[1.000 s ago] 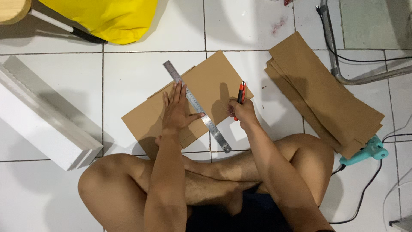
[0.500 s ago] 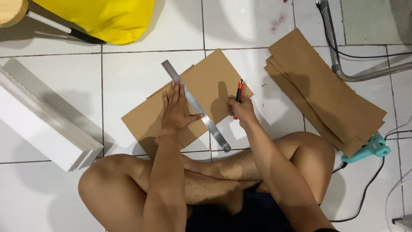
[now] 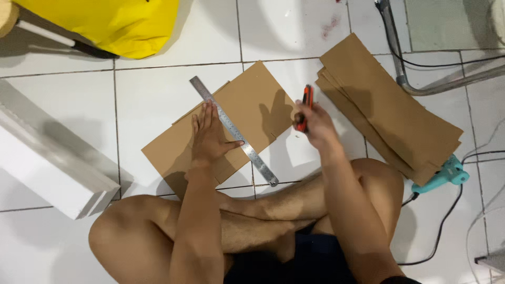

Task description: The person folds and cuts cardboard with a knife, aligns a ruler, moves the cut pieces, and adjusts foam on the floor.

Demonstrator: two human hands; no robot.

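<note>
I sit cross-legged on a white tiled floor. My left hand (image 3: 209, 135) lies flat, fingers spread, on a brown cardboard sheet (image 3: 252, 100), pressing down a steel ruler (image 3: 247, 148) that runs diagonally across it. My right hand (image 3: 314, 123) is lifted just off the sheet's right edge and grips a red and black utility knife (image 3: 305, 104), held upright.
A stack of brown cardboard strips (image 3: 389, 108) lies to the right. A teal glue gun (image 3: 444, 173) with a black cord sits by my right knee. White foam boards (image 3: 47, 168) lie at left, a yellow bag (image 3: 110, 23) at top left, a metal frame leg (image 3: 400, 63) at top right.
My right hand has lifted the knife away from the ruler's lower end and moved it right, off the cardboard. My left hand still presses the ruler.
</note>
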